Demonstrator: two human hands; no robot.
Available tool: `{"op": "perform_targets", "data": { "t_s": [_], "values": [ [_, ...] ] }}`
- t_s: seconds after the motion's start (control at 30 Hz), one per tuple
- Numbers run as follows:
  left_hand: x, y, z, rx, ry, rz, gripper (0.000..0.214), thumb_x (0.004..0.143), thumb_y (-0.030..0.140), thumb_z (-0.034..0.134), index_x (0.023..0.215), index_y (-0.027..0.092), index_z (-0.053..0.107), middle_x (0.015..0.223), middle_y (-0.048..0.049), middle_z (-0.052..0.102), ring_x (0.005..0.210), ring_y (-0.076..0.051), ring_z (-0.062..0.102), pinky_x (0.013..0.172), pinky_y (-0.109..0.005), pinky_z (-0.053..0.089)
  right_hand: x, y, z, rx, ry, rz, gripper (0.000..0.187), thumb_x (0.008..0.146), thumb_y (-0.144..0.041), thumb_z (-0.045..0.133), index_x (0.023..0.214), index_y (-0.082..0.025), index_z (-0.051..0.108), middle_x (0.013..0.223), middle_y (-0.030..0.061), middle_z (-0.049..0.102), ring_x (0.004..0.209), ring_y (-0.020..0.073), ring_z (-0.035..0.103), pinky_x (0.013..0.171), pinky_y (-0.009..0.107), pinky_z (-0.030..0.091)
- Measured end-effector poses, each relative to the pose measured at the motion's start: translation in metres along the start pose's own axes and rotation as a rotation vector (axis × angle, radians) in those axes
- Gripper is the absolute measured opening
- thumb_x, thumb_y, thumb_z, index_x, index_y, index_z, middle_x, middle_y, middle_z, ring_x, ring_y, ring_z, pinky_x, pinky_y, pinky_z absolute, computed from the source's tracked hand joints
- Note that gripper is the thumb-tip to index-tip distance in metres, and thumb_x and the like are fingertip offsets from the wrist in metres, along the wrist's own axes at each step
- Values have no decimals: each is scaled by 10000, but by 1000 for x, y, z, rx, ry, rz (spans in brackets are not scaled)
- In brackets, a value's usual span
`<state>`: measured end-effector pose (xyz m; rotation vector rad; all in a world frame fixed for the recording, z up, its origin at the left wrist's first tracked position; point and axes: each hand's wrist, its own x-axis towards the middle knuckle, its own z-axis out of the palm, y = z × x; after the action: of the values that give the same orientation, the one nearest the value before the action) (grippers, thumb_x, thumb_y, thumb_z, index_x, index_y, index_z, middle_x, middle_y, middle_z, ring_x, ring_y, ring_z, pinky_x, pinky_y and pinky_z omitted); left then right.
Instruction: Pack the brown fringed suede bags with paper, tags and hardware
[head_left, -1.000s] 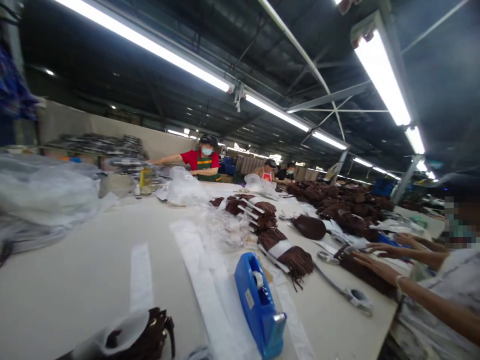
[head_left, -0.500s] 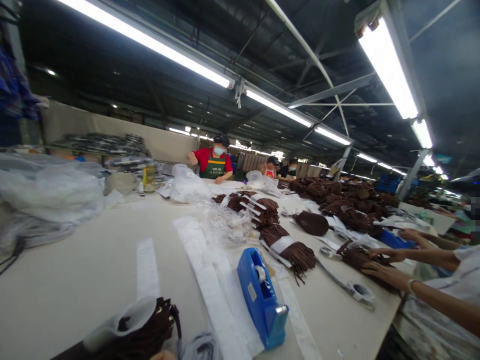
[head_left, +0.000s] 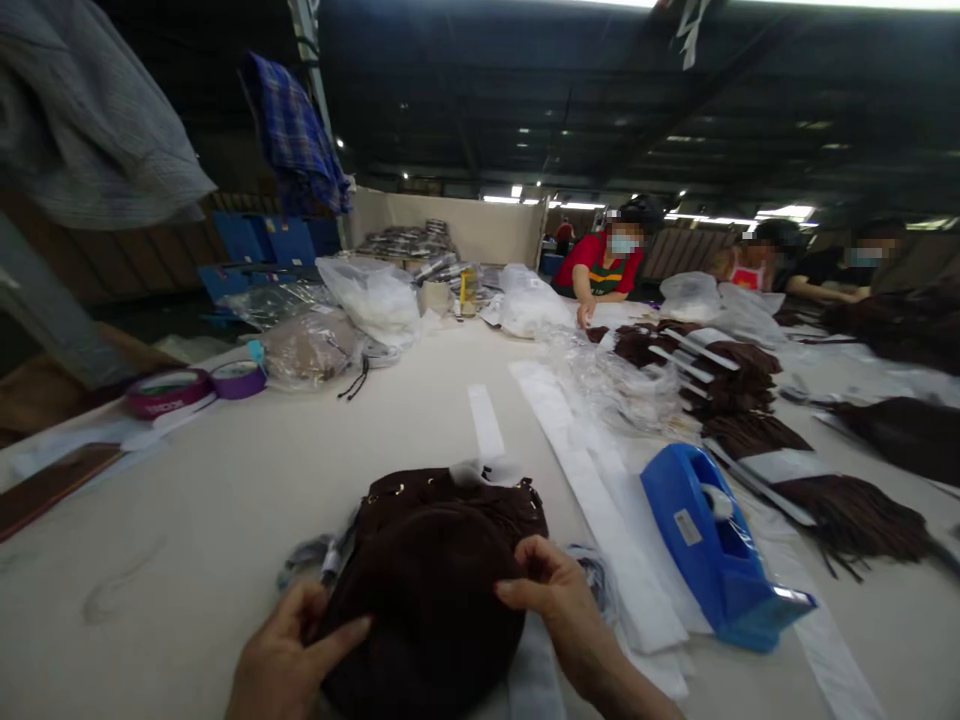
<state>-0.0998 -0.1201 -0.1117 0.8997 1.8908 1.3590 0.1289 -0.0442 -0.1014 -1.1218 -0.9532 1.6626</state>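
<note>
A dark brown drawstring bag [head_left: 431, 600] rests on the table in front of me, its round base turned up towards me. Small metal eyelets line its far edge, where some white wrapping [head_left: 487, 472] sticks out. My left hand [head_left: 289, 645] grips the bag's left side, thumb on top and the other fingers partly hidden behind the edge. On the opposite side, my right hand [head_left: 559, 605] pinches the edge between thumb and fingers. Coiled grey cord or plastic [head_left: 304, 560] lies beside the bag on the left.
To the right stand a blue tape dispenser [head_left: 716, 545], long white strips [head_left: 592, 500] and bundles of brown fringe [head_left: 855, 505]. Tape rolls [head_left: 169, 392] and a brown flat case [head_left: 56, 485] lie left. Plastic-wrapped goods [head_left: 311, 345] sit further back. A co-worker in red [head_left: 607, 260] leans over the far side.
My view has swung left and down. The brown bag, partly seen at the lower left before, is now central with both my hands on it. The co-worker's arms at right have left view.
</note>
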Motion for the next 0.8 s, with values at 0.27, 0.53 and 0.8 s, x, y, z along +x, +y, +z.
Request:
{"op": "perform_targets", "data": {
  "t_s": [0.27,0.53,0.8],
  "values": [
    [-4,13,-3,52,-15,-72,446,457,534,753,729,205,624,645,21,636,653,-208,568,594,-262,440,0,-8,3,1,-9,-69,239,470,-133,653,555,-199,440,531,-68,432,546,99,327,519,226,244],
    [12,-20,6,105,-106,17,364,514,502,708,571,204,506,536,60,489,571,-147,465,533,-221,376,16,11,-13,-305,50,-157,266,471,-151,582,521,-218,329,522,-67,344,567,120,283,526,244,222],
    [14,-8,5,166,-146,226,226,553,412,680,608,222,572,636,25,550,646,-173,501,604,-240,408,15,6,-8,-426,40,-266,225,515,-159,559,577,-223,353,574,-65,339,593,130,306,553,253,244]
  ]
}}
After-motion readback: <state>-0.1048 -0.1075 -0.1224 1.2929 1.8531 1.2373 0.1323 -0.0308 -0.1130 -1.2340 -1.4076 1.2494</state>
